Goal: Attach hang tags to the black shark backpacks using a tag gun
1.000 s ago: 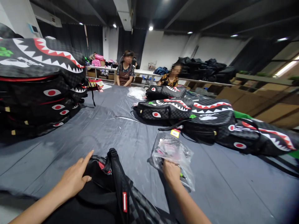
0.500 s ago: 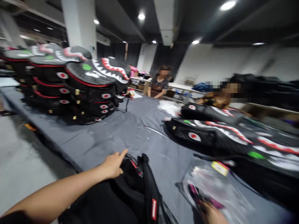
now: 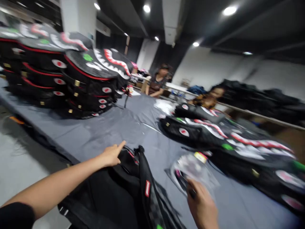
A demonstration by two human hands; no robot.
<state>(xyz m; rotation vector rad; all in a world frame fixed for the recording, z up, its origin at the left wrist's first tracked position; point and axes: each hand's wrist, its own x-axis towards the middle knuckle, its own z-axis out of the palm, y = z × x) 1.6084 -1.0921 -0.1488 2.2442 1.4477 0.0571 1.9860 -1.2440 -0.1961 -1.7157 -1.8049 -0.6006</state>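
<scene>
A black backpack (image 3: 111,194) with straps and a red label lies in front of me on the grey-covered table. My left hand (image 3: 111,156) is at its upper edge, thumb on the near side and index finger stretched out; the other fingers are partly hidden. My right hand (image 3: 202,203) is closed round a small black object (image 3: 192,192), blurred and mostly covered by the fingers. Just beyond that hand lies a clear plastic bag (image 3: 197,167) with a yellow-and-pink label (image 3: 200,157) and dark and pink contents.
Stacked shark-mouth backpacks (image 3: 95,76) stand at the left of the table (image 3: 133,127). More such backpacks (image 3: 228,149) lie along the right side. Two people (image 3: 157,83) are across the table. White plastic (image 3: 165,106) lies near the far end.
My right hand has come up into fuller view, with the black object in its fingers. The left hand stays at the backpack's edge. The view has shifted to the right and down.
</scene>
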